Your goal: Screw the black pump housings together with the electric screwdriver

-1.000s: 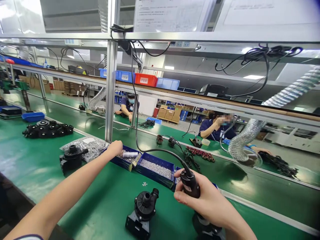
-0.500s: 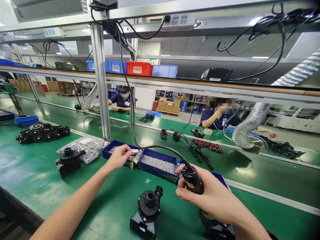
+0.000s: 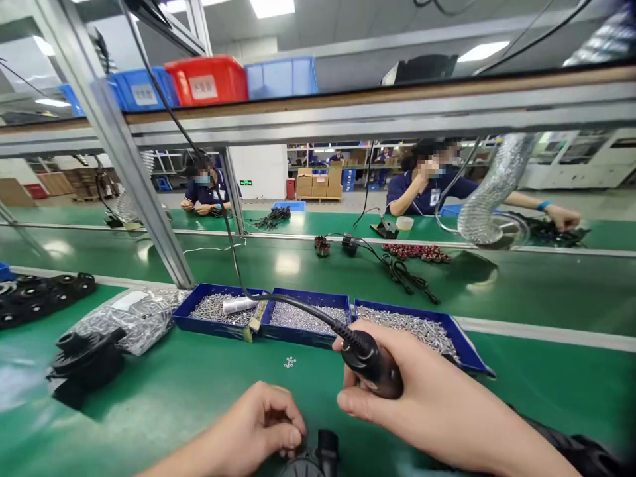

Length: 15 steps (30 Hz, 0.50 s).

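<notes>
Gripping a black corded driver (image 3: 370, 364) in my right hand (image 3: 422, 397), I have my left hand (image 3: 261, 424) curled, fingertips pinched, over the black pump housing (image 3: 303, 468) at the near edge; whether something small sits between those fingers I cannot tell. Judging by what lies about, this piece is partway worked: its body and stubby spout are together, but most of it is out of view, so I cannot say which fasteners are in. The driver's tip is hidden behind my hand. A second housing (image 3: 89, 361), matt black and moulded, with a round neck and side spout, stands on the left, its finish unclear. Plenty of metal remains: three blue plastic trays (image 3: 298, 336) hold heaps of shiny hardware, fine and grainy in the middle one, longer and screw-like in the right one, with a pale cylinder (image 3: 238, 305) lying in the left one. Near them, a little cluster of bright bits (image 3: 289, 362) rests loose on the smooth, glossy green worktop (image 3: 173, 397), and a crinkled clear bag (image 3: 149, 324) bulges with slim metal pieces.
</notes>
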Each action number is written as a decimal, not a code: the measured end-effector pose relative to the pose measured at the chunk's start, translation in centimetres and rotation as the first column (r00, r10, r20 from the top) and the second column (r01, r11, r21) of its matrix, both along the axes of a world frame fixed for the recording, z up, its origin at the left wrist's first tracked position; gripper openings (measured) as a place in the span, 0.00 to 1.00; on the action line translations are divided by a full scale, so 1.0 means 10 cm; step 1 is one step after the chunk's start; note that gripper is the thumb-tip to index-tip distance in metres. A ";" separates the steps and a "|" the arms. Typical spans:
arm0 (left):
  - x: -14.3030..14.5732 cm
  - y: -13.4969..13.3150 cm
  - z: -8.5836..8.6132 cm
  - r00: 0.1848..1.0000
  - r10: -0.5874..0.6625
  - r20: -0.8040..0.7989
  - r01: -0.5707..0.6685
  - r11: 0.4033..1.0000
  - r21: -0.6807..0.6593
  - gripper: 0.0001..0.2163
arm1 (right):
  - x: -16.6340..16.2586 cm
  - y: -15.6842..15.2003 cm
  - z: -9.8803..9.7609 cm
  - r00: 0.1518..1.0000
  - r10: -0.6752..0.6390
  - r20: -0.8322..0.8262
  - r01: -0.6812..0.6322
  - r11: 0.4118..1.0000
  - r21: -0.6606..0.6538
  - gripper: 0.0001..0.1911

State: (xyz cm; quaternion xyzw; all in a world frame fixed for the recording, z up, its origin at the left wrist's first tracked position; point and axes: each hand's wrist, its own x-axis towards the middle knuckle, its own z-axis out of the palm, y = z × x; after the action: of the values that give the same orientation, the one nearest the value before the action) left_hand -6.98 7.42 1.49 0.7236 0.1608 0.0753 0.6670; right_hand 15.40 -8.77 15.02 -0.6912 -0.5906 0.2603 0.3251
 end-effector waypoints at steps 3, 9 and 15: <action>-0.03 -0.03 0.10 0.989 0.049 0.141 -0.079 0.973 0.219 0.04 | -0.01 0.03 -0.03 1.000 0.011 0.002 -0.011 1.000 0.009 0.13; -0.06 -0.10 0.22 0.909 -0.117 0.399 -0.015 0.950 0.313 0.16 | -0.03 0.10 -0.11 0.998 0.040 -0.052 -0.039 0.999 0.031 0.15; -0.05 -0.18 0.19 0.894 -0.084 0.440 -0.091 0.927 0.363 0.26 | -0.02 0.13 -0.13 0.997 0.042 -0.060 -0.039 0.998 0.052 0.13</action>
State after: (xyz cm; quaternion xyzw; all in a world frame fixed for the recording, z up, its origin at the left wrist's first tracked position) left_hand -7.43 5.66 3.44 0.8002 -0.0132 0.2703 0.5353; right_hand 15.17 -7.50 13.70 -0.6624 -0.6007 0.2725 0.3552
